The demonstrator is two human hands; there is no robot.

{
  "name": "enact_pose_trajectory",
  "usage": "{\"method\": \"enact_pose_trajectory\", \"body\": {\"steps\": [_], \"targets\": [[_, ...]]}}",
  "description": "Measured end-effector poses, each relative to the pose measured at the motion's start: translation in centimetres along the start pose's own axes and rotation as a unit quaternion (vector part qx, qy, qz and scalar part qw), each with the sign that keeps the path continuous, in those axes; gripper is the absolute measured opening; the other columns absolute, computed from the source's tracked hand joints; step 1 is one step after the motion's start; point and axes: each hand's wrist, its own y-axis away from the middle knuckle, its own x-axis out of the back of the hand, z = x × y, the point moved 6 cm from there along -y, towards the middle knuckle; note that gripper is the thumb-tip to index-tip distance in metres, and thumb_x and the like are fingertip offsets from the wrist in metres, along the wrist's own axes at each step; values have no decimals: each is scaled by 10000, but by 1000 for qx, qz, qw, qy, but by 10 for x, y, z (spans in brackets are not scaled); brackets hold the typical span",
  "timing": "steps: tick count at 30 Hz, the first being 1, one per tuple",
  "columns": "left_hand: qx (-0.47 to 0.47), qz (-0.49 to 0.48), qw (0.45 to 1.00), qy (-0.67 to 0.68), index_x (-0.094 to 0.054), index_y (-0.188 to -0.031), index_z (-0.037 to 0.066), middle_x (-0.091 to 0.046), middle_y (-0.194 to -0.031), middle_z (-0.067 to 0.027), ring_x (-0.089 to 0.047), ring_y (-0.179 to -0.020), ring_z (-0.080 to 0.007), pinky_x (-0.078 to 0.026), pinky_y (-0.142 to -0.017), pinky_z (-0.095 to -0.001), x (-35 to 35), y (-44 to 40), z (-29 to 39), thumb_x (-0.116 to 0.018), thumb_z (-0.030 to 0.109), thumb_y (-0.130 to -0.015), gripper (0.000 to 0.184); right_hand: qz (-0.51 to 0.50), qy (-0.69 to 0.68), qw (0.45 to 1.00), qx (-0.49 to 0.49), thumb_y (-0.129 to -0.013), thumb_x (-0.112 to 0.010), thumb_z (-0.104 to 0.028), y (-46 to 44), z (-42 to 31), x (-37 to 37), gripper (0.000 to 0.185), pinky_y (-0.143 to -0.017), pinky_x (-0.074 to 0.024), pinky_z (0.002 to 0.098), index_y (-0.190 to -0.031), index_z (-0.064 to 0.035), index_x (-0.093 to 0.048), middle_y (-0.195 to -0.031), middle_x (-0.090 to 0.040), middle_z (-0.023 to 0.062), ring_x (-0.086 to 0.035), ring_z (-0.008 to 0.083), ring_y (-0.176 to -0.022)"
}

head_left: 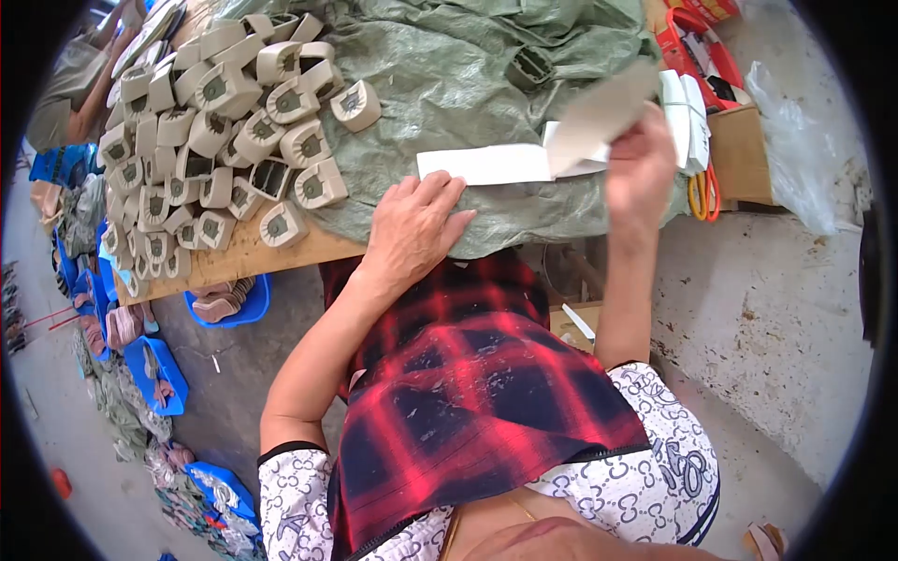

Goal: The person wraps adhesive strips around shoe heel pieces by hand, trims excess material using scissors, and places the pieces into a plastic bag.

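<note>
My left fingers (434, 191) slightly apart, unclamped, at white strip (496, 165); right fingers (645, 134) clamped on beige sheet (603, 107), right of strip; light left pressure could let strip slide

A workshop: heel-shaped blocks (224, 91) piled on a wooden workbench (253, 251), blue bins (154, 374) below.

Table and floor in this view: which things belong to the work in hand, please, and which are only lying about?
In the work, it seems:
- white strip, at the left hand
- beige piece, in the right hand
- perhaps the beige blocks

Probably just lying about:
- cardboard box
- clear plastic bag
- blue trays
</note>
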Motion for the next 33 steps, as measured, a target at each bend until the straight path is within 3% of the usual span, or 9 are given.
{"method": "enact_pose_trajectory", "body": {"steps": [4,7,10,16,20,23,28,30,33], "targets": [[-13,18,1000,-8,-613,-1026,57,-621,-973,-111,-617,-841,-301,-493,-722,-420,10,-42,-5,-707,346,-829,363,135,-36,990,-6,-969,-474,-165,6,-71,31,375,-928,-480,356,-1279,36,-537,-1192,-636,166,-624,203,-1027],[14,89,996,-7,-614,-1023,38,-640,-970,-136,-640,-810,-337,-506,-680,-452,23,-116,-3,-668,478,-854,474,-68,7,996,-48,-971,-472,-160,15,-74,29,359,-775,-527,307,-1257,43,-545,-1057,-657,144,-636,165,-852],[24,90,992,-80,-612,-988,6,-662,-875,-165,-670,-820,-342,-532,-668,-434,-6,-180,-5,-711,645,-711,704,-50,40,985,-163,-974,-509,-166,35,-33,-27,315,-567,-521,225,-1231,15,-535,-924,-672,126,-636,127,-677],[145,-178,970,75,-671,-924,-40,-701,-870,-190,-688,-791,-294,-550,-748,-416,-32,-206,-46,-774,566,-687,658,27,-102,966,-235,-941,-550,-108,12,56,16,149,-448,-481,227,-1061,-19,-538,-957,-701,168,-631,125,-634],[223,47,646,729,-586,-1169,32,-603,-1220,-161,-620,-1045,-244,-524,-876,-370,-13,-183,-113,-599,248,-934,319,65,-65,977,-193,-943,-552,-142,14,68,13,203,-490,-497,238,-1101,-16,-534,-1048,-698,170,-665,148,-718],[172,106,592,780,-519,-1219,33,-553,-1290,-205,-614,-1103,-263,-533,-921,-368,49,-136,-111,-621,119,-906,340,52,-56,976,-205,-949,-554,-158,19,59,19,208,-507,-526,264,-1120,-43,-523,-980,-694,129,-677,174,-779],[126,130,784,593,-365,-1320,87,-511,-1344,-210,-539,-1231,-301,-477,-993,-404,64,-6,-49,-651,-6,-821,583,-61,-96,969,-217,-945,-542,-142,38,24,-17,241,-485,-515,258,-1172,-64,-519,-947,-675,139,-659,174,-740],[136,163,793,571,-347,-1361,105,-481,-1371,-182,-516,-1251,-271,-475,-993,-393,61,30,-36,-673,-118,-744,732,-274,-56,939,-200,-942,-567,-148,50,12,-62,213,-557,-508,233,-1137,-62,-564,-921,-666,82,-639,127,-766],[163,201,818,514,-293,-1453,96,-472,-1378,-135,-501,-1247,-214,-484,-962,-307,58,65,-30,-677,-144,-723,859,-284,141,907,-276,-943,-590,-152,85,34,-113,163,-634,-482,206,-1067,-48,-603,-882,-649,20,-600,72,-749]]}}
